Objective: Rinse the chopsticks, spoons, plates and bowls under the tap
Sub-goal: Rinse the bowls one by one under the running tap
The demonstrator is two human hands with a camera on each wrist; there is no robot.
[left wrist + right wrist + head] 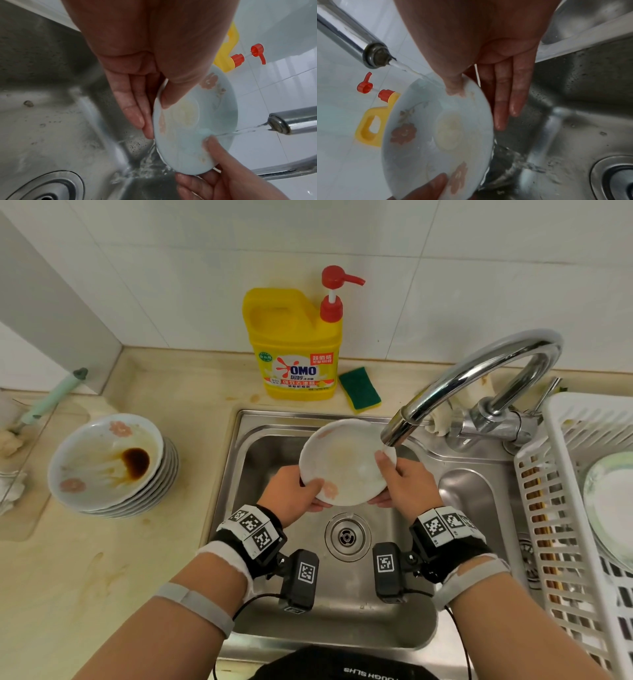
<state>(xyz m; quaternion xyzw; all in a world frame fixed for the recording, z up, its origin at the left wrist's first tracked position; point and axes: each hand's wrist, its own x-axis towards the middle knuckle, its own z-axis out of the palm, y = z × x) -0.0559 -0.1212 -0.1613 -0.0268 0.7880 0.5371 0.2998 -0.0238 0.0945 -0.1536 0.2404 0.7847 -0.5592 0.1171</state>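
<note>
A small white plate (342, 463) with pink flowers is held tilted over the steel sink (260, 440), under the chrome tap spout (397, 433). My left hand (301, 494) pinches its left rim, thumb on the face and fingers behind. My right hand (397, 477) pinches the right rim the same way. In the left wrist view, water from the tap (291, 121) strikes the plate (197, 128) near the right thumb and runs off its lower edge. The right wrist view shows the plate (436, 135) with a yellowish smear in its middle.
A stack of dirty plates (109, 467) with brown sauce sits on the counter to the left. Behind the sink stand a yellow soap bottle (294, 347) and a green sponge (359, 388). On the right, a white rack (565, 474) holds plates (613, 498) and chopsticks (541, 508).
</note>
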